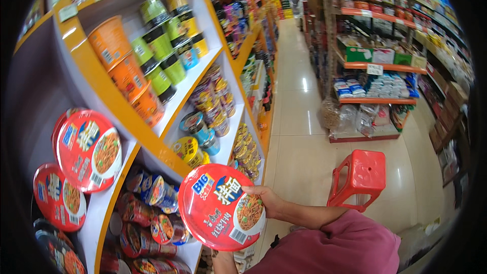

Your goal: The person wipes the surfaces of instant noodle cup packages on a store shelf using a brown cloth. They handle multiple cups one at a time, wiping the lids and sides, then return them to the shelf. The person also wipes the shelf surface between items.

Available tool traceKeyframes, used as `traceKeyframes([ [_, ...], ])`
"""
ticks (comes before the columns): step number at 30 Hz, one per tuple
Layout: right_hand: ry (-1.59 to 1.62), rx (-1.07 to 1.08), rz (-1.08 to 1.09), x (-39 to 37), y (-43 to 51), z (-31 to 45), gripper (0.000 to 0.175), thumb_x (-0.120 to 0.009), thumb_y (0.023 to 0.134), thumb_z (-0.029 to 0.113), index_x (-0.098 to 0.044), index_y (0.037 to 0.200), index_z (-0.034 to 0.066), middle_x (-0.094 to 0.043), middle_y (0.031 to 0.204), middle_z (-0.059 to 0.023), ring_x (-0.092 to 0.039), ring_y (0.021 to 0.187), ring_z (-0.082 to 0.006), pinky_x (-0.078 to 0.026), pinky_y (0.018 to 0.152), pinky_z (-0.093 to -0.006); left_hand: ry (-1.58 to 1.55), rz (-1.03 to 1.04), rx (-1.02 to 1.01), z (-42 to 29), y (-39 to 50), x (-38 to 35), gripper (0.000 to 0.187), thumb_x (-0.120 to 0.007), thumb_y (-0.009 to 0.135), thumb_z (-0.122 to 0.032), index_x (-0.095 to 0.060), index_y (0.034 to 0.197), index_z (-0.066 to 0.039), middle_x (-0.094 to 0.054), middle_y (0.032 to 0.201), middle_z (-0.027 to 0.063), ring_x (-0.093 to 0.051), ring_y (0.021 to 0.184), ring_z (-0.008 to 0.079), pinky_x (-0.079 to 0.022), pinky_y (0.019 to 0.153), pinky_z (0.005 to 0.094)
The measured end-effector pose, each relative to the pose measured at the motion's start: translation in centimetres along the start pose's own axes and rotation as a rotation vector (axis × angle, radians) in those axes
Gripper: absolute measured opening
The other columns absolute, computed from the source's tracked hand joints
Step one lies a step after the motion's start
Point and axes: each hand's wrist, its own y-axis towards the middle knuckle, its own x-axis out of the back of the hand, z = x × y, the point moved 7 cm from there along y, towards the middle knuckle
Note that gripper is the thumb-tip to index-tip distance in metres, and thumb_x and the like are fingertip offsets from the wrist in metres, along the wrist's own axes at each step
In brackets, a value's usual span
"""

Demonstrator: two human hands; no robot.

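A large, round instant noodle bowl (pixel 207 213) with a red lid is tilted with its top toward me. Its lid bears writing and a picture of noodles. My right hand (pixel 266 199) grips the bowl's right edge, thumb over the lid. Of my left hand, only the wrist (pixel 221 255) shows at the bowl's lower edge; the fingers are hidden behind it. Matching red bowls (pixel 72 148) are stacked on the shelf to the left, and another red bowl (pixel 53 198) stands in front of them.
Yellow-edged shelves (pixel 152 140) hold orange noodle tubs (pixel 129 76), green cups (pixel 159 45) and other packaged noodles (pixel 163 194). A red plastic stool (pixel 367 171) stands on the tiled floor (pixel 293 121). Beyond it is a rack with orange-edged shelves (pixel 380 101) full of goods.
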Motion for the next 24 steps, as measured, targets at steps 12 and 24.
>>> traceKeyframes([
  [12, 0.083, 0.137, 0.144, 0.6, -1.0, 2.7, 0.033, -0.054, 0.091, 0.020, -0.054, 0.116, -0.0015, -0.064, 0.109, -0.0150, -0.064, 0.093, -0.0206, -0.051, 0.086, -0.0374, 0.158, 0.010, 0.106, 2.1, 0.9, -1.7, 0.052, -0.046, 0.082, -0.024, -0.046, 0.126, 0.003, -0.057, 0.119, 0.0188, -0.059, 0.103, 0.0302, -0.048, 0.090, 0.0442],
  [24, -0.033, 0.163, 0.037, 0.5, -1.9, 1.8, 0.035, -0.057, 0.089, 0.023, -0.056, 0.113, -0.0022, -0.065, 0.104, -0.0153, -0.066, 0.089, -0.0216, -0.052, 0.085, -0.0369, 0.144, -0.013, 0.111, 2.3, -0.7, -0.2, 0.053, -0.046, 0.082, -0.027, -0.045, 0.126, 0.002, -0.057, 0.120, 0.0190, -0.059, 0.104, 0.0305, -0.049, 0.089, 0.0451],
])
